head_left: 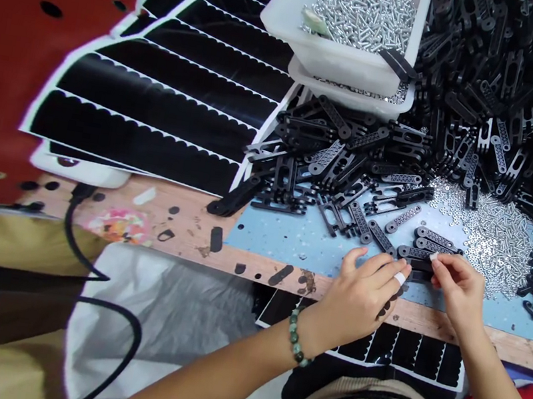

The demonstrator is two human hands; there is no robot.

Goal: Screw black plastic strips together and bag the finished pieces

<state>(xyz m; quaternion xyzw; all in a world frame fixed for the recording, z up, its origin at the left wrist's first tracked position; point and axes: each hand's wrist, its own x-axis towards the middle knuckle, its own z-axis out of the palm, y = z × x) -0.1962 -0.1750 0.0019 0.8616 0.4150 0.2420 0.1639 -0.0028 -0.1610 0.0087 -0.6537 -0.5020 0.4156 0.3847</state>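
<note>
My left hand (362, 296) and my right hand (457, 290) meet at the front edge of the blue work surface (291, 237). Together they pinch a small black plastic part (420, 270) between their fingertips. A white tape wraps one left fingertip, and a green bead bracelet (299, 339) sits on the left wrist. Just beyond the fingers lie flat black perforated strips (435, 240). A heap of small silver nuts and screws (493, 235) spreads to the right of them.
A large pile of black plastic parts (466, 89) fills the back right. Two stacked white trays (341, 49) hold silver screws. Sheets of black scalloped stickers (172, 90) lie to the left. A black cable (96, 280) hangs over the wooden edge (181, 226).
</note>
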